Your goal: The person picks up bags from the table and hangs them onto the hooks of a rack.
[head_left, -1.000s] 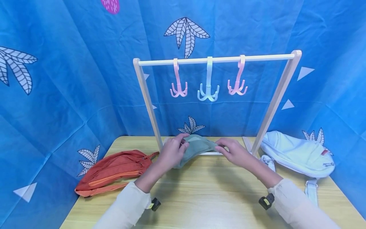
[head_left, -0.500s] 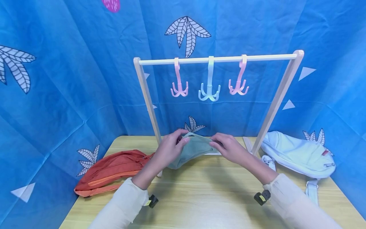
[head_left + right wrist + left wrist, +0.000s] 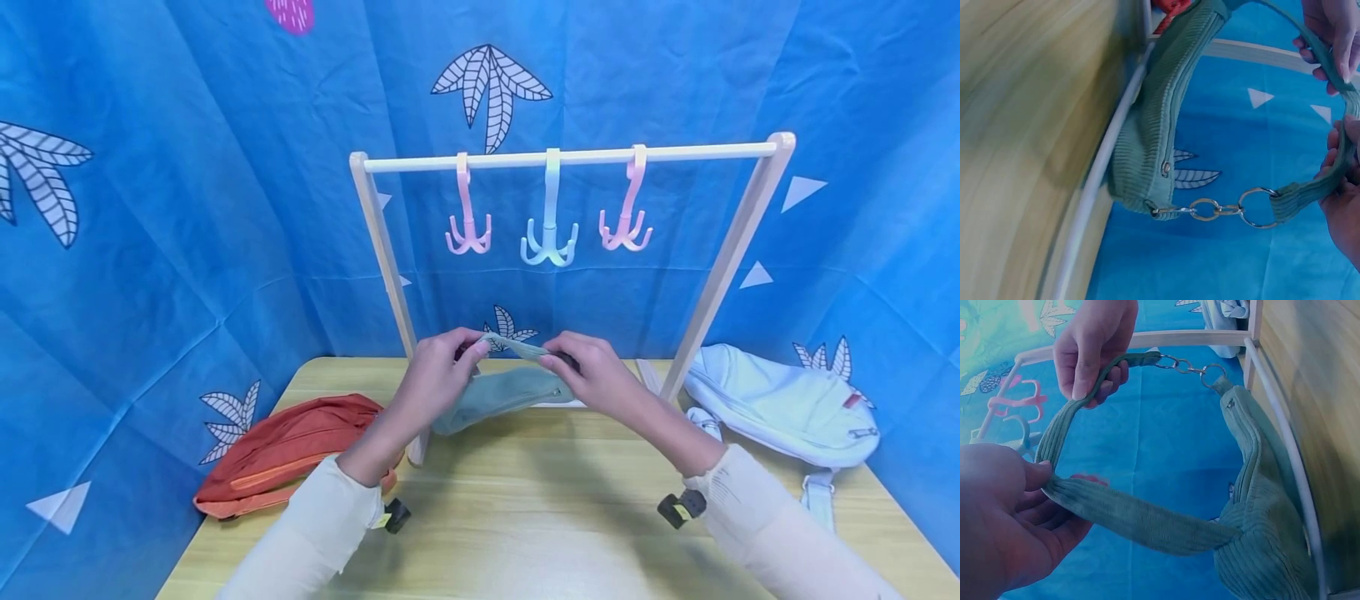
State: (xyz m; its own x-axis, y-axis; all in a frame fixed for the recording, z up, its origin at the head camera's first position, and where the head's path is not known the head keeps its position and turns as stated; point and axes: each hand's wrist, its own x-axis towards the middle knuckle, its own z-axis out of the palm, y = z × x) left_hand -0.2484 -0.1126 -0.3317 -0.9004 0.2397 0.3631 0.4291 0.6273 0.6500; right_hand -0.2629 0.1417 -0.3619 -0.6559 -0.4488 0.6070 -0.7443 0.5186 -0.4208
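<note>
A green corduroy shoulder bag [image 3: 502,397] hangs by its strap [image 3: 1141,522] low between the legs of a wooden rack. My left hand [image 3: 441,371] pinches the strap between thumb and fingers on one side. On the other side, my right hand [image 3: 600,367] pinches the same strap. The strap bends up into a loop above the bag body, as the left wrist view shows. Metal rings [image 3: 1216,209] link one strap end to the bag, close to the zipper. Above both hands, two pink hooks [image 3: 468,225] and a light blue hook [image 3: 549,233] hang from the rack's bar.
The wooden rack [image 3: 570,157] stands at the back of the table [image 3: 510,533]. A red-orange bag [image 3: 292,450] lies to the left, partly behind my left forearm. To the right lies a pale blue bag [image 3: 780,404]. Blue printed cloth [image 3: 225,167] surrounds the table.
Both hands have risen slightly and drawn toward each other and to the left. The strap has come up off the green bag's body, opening a gap between them.
</note>
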